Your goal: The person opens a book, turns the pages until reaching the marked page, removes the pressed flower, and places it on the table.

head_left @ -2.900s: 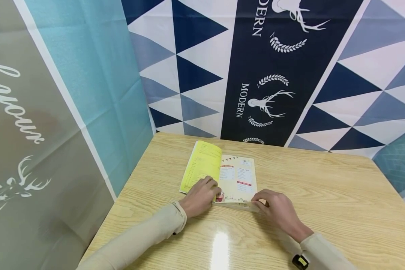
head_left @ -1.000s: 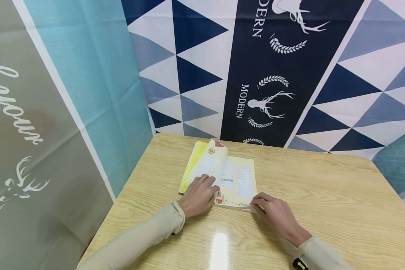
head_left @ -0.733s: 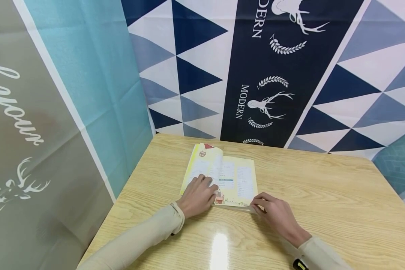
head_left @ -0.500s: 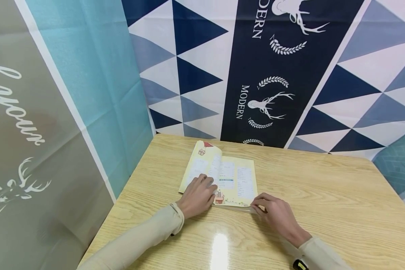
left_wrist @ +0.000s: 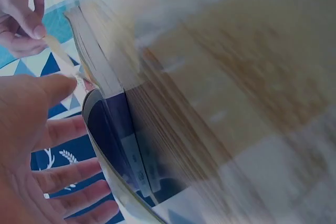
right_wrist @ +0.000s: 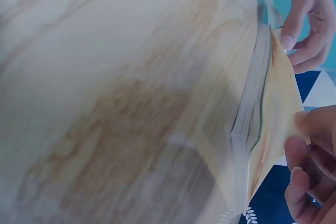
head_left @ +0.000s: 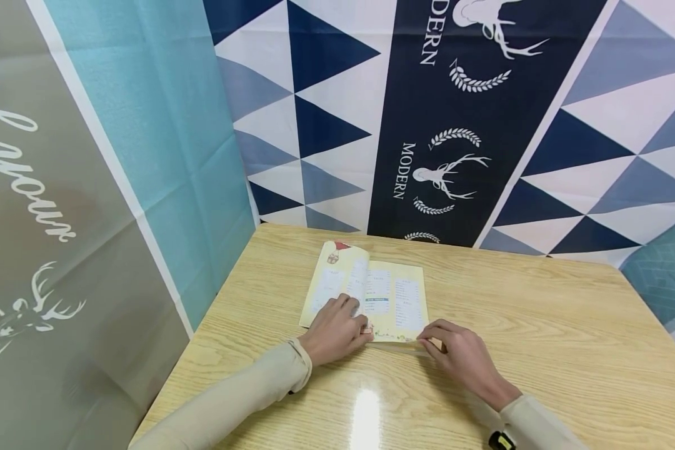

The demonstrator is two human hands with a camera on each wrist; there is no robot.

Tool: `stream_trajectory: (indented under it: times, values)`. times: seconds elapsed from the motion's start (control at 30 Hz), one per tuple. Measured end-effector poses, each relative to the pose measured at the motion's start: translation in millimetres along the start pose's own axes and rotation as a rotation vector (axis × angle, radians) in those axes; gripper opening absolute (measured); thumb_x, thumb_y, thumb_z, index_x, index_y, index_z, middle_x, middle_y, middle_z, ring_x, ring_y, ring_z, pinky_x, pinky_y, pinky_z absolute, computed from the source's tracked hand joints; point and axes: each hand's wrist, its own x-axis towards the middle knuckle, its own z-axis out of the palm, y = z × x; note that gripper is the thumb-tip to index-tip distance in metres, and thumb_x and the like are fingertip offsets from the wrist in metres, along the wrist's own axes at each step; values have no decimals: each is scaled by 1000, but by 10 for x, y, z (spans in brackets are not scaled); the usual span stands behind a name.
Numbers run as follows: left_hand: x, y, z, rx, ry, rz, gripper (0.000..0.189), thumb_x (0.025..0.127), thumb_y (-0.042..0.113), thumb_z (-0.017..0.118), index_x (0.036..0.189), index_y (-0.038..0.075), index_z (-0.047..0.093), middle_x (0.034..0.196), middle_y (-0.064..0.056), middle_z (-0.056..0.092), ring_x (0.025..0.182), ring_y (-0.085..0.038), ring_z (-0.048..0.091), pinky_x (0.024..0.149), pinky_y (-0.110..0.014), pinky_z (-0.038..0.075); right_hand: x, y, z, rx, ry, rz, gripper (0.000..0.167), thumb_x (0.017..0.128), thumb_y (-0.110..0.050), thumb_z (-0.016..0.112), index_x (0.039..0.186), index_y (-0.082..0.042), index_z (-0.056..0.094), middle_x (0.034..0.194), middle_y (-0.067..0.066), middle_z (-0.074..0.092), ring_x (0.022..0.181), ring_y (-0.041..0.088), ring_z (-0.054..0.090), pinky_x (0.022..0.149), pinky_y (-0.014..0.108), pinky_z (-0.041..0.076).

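An open book lies on the table, with cream pages bearing printed columns and small coloured drawings. Its left page arches up toward the spine. My left hand rests on the lower part of that page beside the spine, thumb along the bottom edge. Between thumb and forefinger, my right hand pinches the lower right corner of the right-hand page. The right wrist view shows this page lifted in a curve from the thick page stack. In the left wrist view the left hand's fingers are spread and loosely extended.
The wood-grain table extends around the book. Behind it hangs a patterned cloth with triangles and deer heads, and a blue and grey cloth stands along the left. A light reflection shines near the front.
A cream page has turned over from right to left and now covers the yellow page, exposing another printed page. The left hand's thumb has shifted right along the bottom edge.
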Motion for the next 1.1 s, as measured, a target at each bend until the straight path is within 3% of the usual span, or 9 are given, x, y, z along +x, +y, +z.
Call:
stream_trajectory:
  times: [0.13,0.27,0.47,0.57,0.7,0.8,0.93,1.0,1.1]
  values:
    - [5,17,9,28,5,-13,46,94,66,60,92,23,76,102,-4,63,95,-21,56,77,-35,51,34,-25,-28,10,28,-28,16,80,-8,87,88,-19,79,93,-7,72,59,-11,46,51,14,42]
    - [19,30,2,47,9,-26,49,91,70,61,89,23,74,96,-2,62,89,-20,56,75,-35,50,82,-48,-61,21,69,-50,17,78,-8,88,88,-17,78,93,-5,72,57,-11,46,51,11,41]
    - [37,29,0,31,19,-51,38,97,57,63,86,22,75,91,0,63,86,-20,57,74,-35,50,124,-47,-103,17,139,16,28,77,-7,89,102,-12,78,100,-2,72,56,-9,44,50,12,38]
    - [51,28,-10,37,18,-65,30,100,43,60,94,19,75,95,-2,68,88,-20,60,76,-36,51,119,-23,-111,4,149,72,36,78,-8,89,112,-9,76,103,0,71,56,-8,44,49,14,38]
    - [58,21,-23,32,19,-106,40,102,33,56,127,5,66,103,-6,72,92,-22,64,79,-37,52,90,8,-93,10,75,123,35,80,-12,88,112,-8,76,103,1,71,55,-8,44,49,18,40]
    - [54,10,-28,-2,62,-157,67,100,33,57,150,-7,40,105,-9,70,91,-22,64,80,-37,52,48,19,-58,25,-47,161,30,82,-16,87,110,-9,77,105,2,71,57,-7,46,51,21,43]
    - [54,-9,-29,-33,145,-203,96,95,32,65,159,-9,8,129,-19,59,105,-27,61,87,-39,51,-12,28,-7,1,-188,175,26,83,-20,87,106,-12,79,108,2,71,67,-1,56,58,24,49]
    - [56,-19,-32,-24,168,-213,104,92,33,69,160,-8,2,145,-26,45,120,-33,55,98,-42,49,-32,36,12,-24,-215,155,24,81,-19,88,103,-14,79,108,1,71,70,2,58,61,25,50]
    - [62,-27,-50,1,176,-226,110,90,35,74,161,-5,0,157,-31,28,136,-39,41,110,-46,40,-41,48,18,-56,-220,118,19,80,-16,88,98,-15,80,107,1,71,70,3,57,60,25,49]
